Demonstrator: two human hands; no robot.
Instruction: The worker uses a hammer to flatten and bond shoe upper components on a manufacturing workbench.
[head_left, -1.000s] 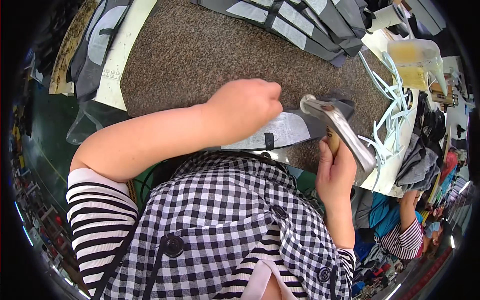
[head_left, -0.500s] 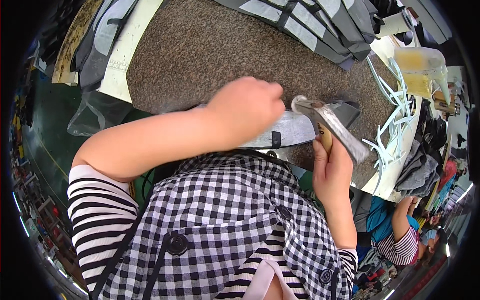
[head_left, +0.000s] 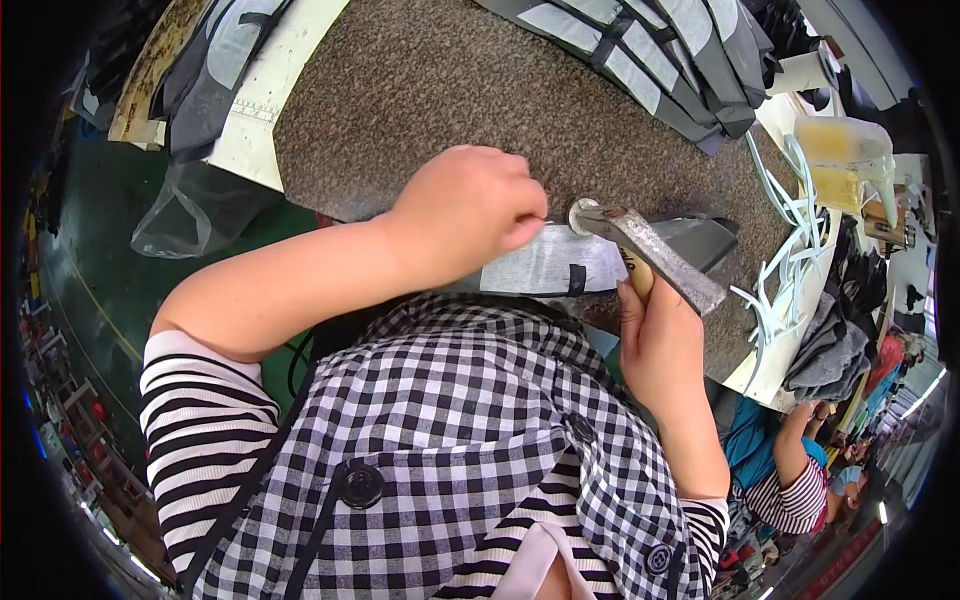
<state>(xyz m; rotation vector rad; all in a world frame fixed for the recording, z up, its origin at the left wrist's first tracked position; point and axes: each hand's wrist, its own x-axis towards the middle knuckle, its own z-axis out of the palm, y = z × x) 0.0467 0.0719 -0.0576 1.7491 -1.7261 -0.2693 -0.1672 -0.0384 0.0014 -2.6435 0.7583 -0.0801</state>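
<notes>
My right hand is wrapped round the wooden handle of a hammer. The hammer's worn metal head lies slantwise, its round face over the upper edge of a dark grey material piece with a silvery-white panel. Contact between face and piece cannot be made out. Over the same piece, left of the hammer, my left hand is closed, fingers curled and thumb against them; whatever they pinch is hidden. A small black strip crosses the panel near my right hand.
The brown speckled work surface has more grey pieces piled at the far right and others at the far left. Pale blue strips lie along the right edge, near a clear plastic container. Another person sits at right.
My left hand has shifted slightly left, baring more of the silvery panel, and is less blurred. The hammer stays in my right hand, its head turned a little. The whole view has moved slightly.
</notes>
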